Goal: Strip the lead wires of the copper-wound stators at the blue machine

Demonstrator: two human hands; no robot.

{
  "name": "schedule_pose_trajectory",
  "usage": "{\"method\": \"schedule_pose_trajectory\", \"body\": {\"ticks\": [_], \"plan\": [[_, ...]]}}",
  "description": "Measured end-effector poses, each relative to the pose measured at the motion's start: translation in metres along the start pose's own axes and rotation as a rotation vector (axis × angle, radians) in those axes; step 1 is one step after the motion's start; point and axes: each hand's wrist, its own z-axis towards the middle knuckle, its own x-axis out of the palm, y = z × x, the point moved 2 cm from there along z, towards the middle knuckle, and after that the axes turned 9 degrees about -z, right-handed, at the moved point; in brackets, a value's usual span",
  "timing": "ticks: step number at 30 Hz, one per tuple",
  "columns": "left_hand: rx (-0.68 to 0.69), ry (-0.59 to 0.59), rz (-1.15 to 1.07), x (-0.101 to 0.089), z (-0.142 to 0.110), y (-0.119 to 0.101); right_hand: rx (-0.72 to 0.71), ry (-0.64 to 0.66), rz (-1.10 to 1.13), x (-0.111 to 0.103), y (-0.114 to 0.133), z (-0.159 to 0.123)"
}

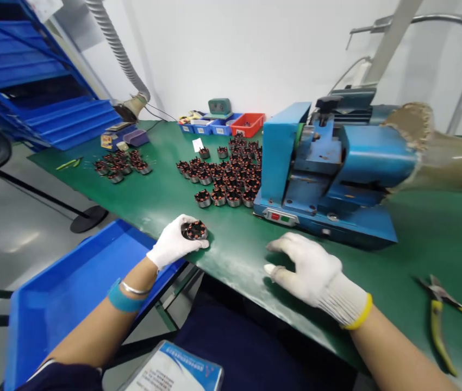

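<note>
My left hand (174,241), in a white glove, is closed around a motor stator (195,230) with copper windings, near the front edge of the green table. The stator's wound face points up. My right hand (302,266), in a white knit glove with a yellow cuff, hovers over the tabletop. Its thumb and fingers are apart, with nothing seen between them. Just beyond it stands a blue grinding machine (320,168) with a red and green switch. A crowd of similar stators (231,171) stands upright to the left of the machine.
A smaller group of stators (120,164) sits at the far left. Pliers (438,309) lie at the right. Blue and red bins (248,125) line the wall. A large blue tray (80,293) is below the table edge at the left. A ribbed hose (112,43) hangs behind.
</note>
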Motion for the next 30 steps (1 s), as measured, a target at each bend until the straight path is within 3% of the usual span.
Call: {"method": "schedule_pose_trajectory", "body": {"ticks": [2, 4, 7, 10, 14, 22, 30], "plan": [[0.043, -0.043, -0.144, 0.022, -0.014, -0.018, 0.057, 0.119, 0.055, 0.004, 0.007, -0.001], [0.102, -0.079, -0.284, 0.049, -0.022, -0.040, 0.094, 0.085, 0.196, 0.007, 0.012, -0.002], [0.257, -0.021, -0.404, 0.093, -0.027, -0.077, 0.068, -0.230, 0.473, 0.007, 0.010, -0.003], [0.376, 0.143, -0.469, 0.132, -0.025, -0.110, 0.130, -0.564, 0.605, -0.002, -0.003, -0.002], [0.465, 0.369, -0.614, 0.166, -0.016, -0.139, 0.329, -0.761, 0.693, -0.019, -0.028, 0.001], [0.612, 0.308, -0.468, 0.190, 0.004, -0.165, 0.465, -0.865, 0.752, -0.030, -0.059, 0.007], [0.552, 0.318, -0.495, 0.194, 0.000, -0.185, 0.483, -0.890, 0.740, -0.054, -0.061, 0.004]]}}
